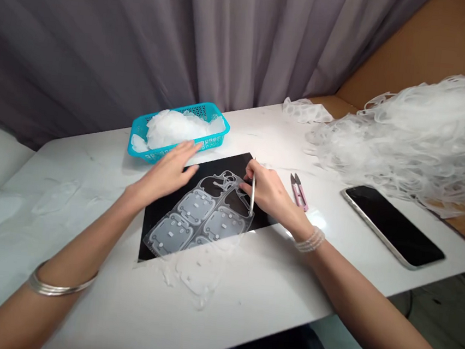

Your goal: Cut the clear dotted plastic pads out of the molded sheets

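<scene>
My left hand (pixel 171 169) is open, its fingers stretched out just in front of the blue basket (pixel 158 155) and over the far left part of a black mat (pixel 152 221). My right hand (pixel 271 192) is closed around a slim silvery stick-like tool (pixel 252 195), which points down; its exact kind does not show. Those fingers are at the far right corner of a clear, floppy moulded sheet (pixel 196 209) with rounded rectangular panels. The sheet lies partly on the mat and overhangs its near edge onto the white table (pixel 254 286).
White translucent pieces (pixel 175 128) fill the basket. Pink-handled thread snips (pixel 299 192) and a phone (pixel 392 225) lie to the right. A large heap of clear stringy scraps (pixel 417 137) stands behind them, near a brown cardboard panel (pixel 438 46). A grey curtain (pixel 237 38) hangs behind.
</scene>
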Available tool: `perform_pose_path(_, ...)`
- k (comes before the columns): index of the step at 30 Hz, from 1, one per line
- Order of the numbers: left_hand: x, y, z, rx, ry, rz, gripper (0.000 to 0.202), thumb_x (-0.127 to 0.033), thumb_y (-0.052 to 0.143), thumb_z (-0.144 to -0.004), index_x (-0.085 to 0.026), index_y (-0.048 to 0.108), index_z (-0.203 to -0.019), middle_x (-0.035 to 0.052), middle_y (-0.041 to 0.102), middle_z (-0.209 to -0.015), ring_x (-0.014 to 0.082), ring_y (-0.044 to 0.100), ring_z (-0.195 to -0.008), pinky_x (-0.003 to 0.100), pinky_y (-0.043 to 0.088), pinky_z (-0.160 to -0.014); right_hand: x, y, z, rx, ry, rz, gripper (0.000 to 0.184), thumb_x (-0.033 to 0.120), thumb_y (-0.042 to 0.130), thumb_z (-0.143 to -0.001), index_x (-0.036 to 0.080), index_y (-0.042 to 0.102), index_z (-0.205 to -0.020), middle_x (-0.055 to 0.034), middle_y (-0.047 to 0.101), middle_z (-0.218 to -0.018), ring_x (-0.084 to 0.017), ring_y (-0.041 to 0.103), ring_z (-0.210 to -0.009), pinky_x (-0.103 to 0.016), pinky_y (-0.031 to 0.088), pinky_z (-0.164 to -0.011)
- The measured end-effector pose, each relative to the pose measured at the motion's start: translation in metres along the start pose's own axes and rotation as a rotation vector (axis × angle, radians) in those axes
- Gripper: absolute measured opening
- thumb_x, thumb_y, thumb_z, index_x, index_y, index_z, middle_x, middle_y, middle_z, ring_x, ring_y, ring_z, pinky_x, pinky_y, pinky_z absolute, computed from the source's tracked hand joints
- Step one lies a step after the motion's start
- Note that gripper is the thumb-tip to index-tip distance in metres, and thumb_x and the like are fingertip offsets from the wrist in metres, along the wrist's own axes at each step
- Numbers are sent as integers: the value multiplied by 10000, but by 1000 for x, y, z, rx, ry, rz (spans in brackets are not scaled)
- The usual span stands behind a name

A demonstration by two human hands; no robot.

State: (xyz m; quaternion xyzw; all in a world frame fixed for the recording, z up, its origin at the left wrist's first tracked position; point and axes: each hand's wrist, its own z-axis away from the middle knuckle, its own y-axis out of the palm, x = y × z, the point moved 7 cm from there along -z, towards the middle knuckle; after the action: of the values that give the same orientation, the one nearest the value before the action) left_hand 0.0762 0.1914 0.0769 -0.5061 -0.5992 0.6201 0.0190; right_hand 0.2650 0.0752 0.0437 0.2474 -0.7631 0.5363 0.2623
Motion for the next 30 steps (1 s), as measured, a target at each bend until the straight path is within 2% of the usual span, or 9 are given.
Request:
perform_pose_path(4, 11, 41, 6, 60, -66, -88, 377, -290, 710, -768, -177, 724, -1128, 114, 677, -1189, 322, 553, -1197, 440, 360, -1091, -3, 3, -2, -22, -42, -24, 272, 75, 529, -729, 242, 315, -735, 28, 492, -643, -142, 393, -586, -294, 286, -598)
perform_pose_path(7, 22, 49, -2, 117, -123, -149, 110, -243, 679, -748, -170, 747, -793, 53, 683, -803, 235, 630, -838, 356, 468, -889, 1, -6, -5, -74, -70, -33, 250, 60, 492, -730, 240, 319, -742, 25, 505, -659, -137, 408, -592, -284, 295, -596)
perform_pose_path(9, 26, 47, -11, 132, -151, -185, 106, -228, 651, -752, -174, 717, -690, 19, 630, -650, 192, 602, -688, 309, 472, -778, 5, -12, -9, -86, -121, -29, 239, 47, 462, -732, 240, 325, -753, 24, 500, -657, -139, 409, -588, -281, 301, -592)
perform_pose_path(13, 27, 32, -32, -2, -214, -275, 147, -210, 594, -782, -157, 731, -800, 48, 662, -705, 219, 629, -736, 323, 475, -780, 2, -17, -21, -124, -221, 61, 231, 19, 415, -743, 240, 364, -791, 1, 514, -701, -166, 428, -619, -298, 327, -624)
perform_pose_path(17, 9, 28, -34, -120, -215, -313, 391, -160, 512, -854, -86, 635, -1218, 98, 711, -874, 259, 668, -905, 376, 491, -901, -10, -32, -26, -281, -168, 107, 171, 94, 508, -808, 237, 416, -833, -40, 573, -792, -228, 529, -783, -321, 373, -693)
perform_pose_path(20, -16, 37, -3, -107, -114, -291, 451, -151, 482, -911, -80, 524, -1354, 137, 687, -1158, 241, 648, -1082, 360, 488, -981, -13, -49, -19, -330, -63, 4, 140, 343, 520, -961, 232, 491, -881, -39, 613, -815, -215, 568, -764, -324, 403, -698)
perform_pose_path(23, -46, 53, 52, -18, 87, -286, 374, -166, 466, -959, -85, 570, -1308, 136, 634, -1317, 229, 584, -1242, 356, 447, -1091, -7, -61, -1, -291, 23, -142, 397, 505, 302, -1047, 238, 593, -1005, -22, 612, -810, -174, 583, -686, -305, 429, -646)
perform_pose_path(27, -67, 75, 118, 72, 315, -437, 370, -189, 444, -997, -64, 577, -1319, 170, 583, -1400, 285, 517, -1344, 457, 407, -1158, 8, -52, 28, -149, 85, -212, 451, 539, 347, -1034, 238, 681, -1066, -4, 603, -767, -144, 597, -622, -299, 468, -630)
perform_pose_path(30, -68, 86, 135, 85, 350, -544, 400, -186, 434, -1000, -43, 553, -1354, 207, 562, -1414, 339, 503, -1352, 524, 419, -1138, 18, -29, 49, -31, 127, -249, 310, 447, 510, -998, 208, 679, -1101, -25, 684, -840, -164, 656, -696, -304, 510, -659)
